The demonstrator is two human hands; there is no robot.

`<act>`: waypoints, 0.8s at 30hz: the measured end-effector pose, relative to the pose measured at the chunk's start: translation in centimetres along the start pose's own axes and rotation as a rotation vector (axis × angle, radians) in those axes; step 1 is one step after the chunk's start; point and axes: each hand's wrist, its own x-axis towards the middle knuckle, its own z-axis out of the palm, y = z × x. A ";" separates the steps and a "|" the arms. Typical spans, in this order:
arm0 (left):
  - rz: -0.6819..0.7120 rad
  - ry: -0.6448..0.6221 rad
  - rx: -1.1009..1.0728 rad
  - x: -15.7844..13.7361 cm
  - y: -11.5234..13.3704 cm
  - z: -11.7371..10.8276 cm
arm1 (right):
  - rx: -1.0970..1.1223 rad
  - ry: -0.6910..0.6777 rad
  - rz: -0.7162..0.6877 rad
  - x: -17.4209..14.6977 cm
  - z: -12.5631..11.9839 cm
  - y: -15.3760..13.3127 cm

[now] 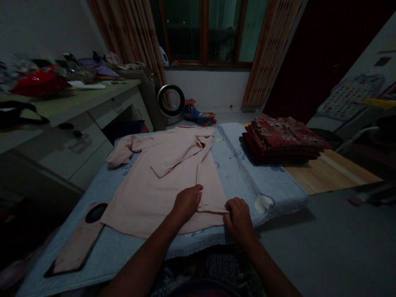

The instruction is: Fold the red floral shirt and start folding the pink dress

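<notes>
A pale pink shirt (pixel 148 194) lies spread over a blue patterned blanket (pixel 114 255), its collar end away from me. One sleeve (pixel 176 161) is laid diagonally across the body, while the other sticks out to the left. My left hand (pixel 187 202) pinches the edge of a folded-over strip near the lower right of the shirt. At the hem's right corner, my right hand (pixel 239 218) is closed on the fabric too. Between both hands the hem edge is pulled straight. The fingertips of my right hand are partly hidden.
Folded red patterned cloth (pixel 283 138) is stacked at the right, near a bare wooden board (pixel 337 171). An iron-shaped pink and black object (pixel 77 243) rests at the left. Beyond stand a cluttered desk (pixel 117 93), a round-door appliance (pixel 170 101) and a blue ride-on toy (pixel 198 114).
</notes>
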 end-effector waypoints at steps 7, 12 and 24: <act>0.151 0.243 0.187 -0.3 -0.5 0.9 | 0.013 -0.041 -0.049 -0.6 -0.5 0.3; 0.294 0.186 0.138 -0.1 -1.4 1.7 | 0.114 -0.104 -0.086 -0.2 -1.4 0.9; 0.294 0.195 0.097 -0.6 -1.4 1.6 | 0.085 -0.059 -0.147 7.6 1.0 0.2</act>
